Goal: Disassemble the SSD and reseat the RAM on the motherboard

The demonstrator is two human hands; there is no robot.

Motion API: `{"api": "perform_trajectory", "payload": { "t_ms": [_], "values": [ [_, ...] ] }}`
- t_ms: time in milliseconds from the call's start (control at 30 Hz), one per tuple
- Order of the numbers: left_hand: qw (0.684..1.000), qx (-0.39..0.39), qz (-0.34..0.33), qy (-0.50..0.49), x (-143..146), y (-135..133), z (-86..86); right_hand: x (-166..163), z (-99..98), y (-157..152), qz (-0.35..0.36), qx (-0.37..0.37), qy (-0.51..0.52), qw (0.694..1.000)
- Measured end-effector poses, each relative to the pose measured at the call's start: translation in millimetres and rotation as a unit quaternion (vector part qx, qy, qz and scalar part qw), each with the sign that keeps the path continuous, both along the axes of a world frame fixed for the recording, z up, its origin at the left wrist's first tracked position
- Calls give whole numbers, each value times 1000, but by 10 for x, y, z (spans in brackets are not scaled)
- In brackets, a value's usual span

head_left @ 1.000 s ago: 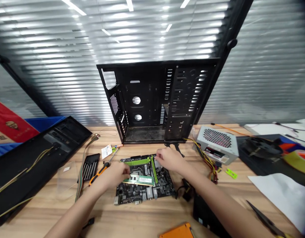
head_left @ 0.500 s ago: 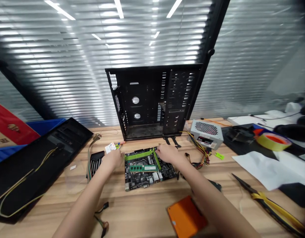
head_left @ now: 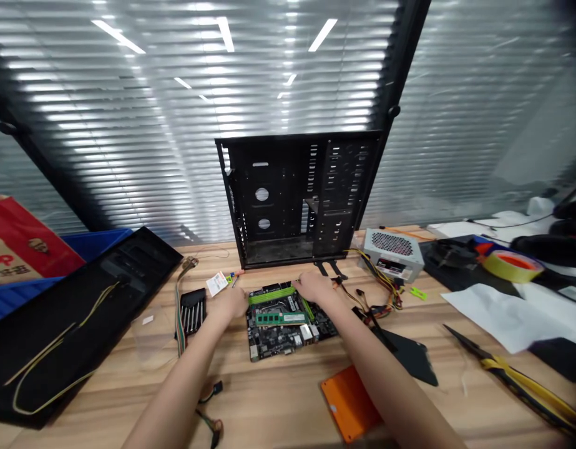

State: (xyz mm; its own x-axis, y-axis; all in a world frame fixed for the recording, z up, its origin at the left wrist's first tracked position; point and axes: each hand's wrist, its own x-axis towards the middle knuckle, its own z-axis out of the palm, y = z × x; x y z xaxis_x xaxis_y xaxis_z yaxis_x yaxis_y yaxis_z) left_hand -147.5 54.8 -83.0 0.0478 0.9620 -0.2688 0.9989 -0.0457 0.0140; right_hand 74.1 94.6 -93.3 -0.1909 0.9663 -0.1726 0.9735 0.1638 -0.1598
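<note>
On the worktop [head_left: 269,399] we should hold the motherboard [head_left: 271,340] flat and press evenly, our left hand [head_left: 234,304] and right hand [head_left: 314,289] at opposite ends of the green slots [head_left: 271,295], sparing the memory module [head_left: 268,318] lying on top, though we cannot tell whether our curled fingers [head_left: 302,285] grip anything.

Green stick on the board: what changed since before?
The left hand has come away from the green stick and moved to the far left corner of the board. The stick still lies on the board; the right hand stays near its far edge.
</note>
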Motion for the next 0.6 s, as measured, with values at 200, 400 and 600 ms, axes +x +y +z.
{"api": "perform_trajectory", "payload": {
  "t_ms": [200,400,600],
  "values": [
    [1000,-16,19,14,35,-17,45,-15,-5,50,8,-15,-13,1000],
    [1000,-12,0,22,45,11,-25,-53,-57,20,14,-2,-31,999],
    [999,-4,-13,38,52,67,-211,-124,-82,-4,25,14,-59,998]
  ]
}}
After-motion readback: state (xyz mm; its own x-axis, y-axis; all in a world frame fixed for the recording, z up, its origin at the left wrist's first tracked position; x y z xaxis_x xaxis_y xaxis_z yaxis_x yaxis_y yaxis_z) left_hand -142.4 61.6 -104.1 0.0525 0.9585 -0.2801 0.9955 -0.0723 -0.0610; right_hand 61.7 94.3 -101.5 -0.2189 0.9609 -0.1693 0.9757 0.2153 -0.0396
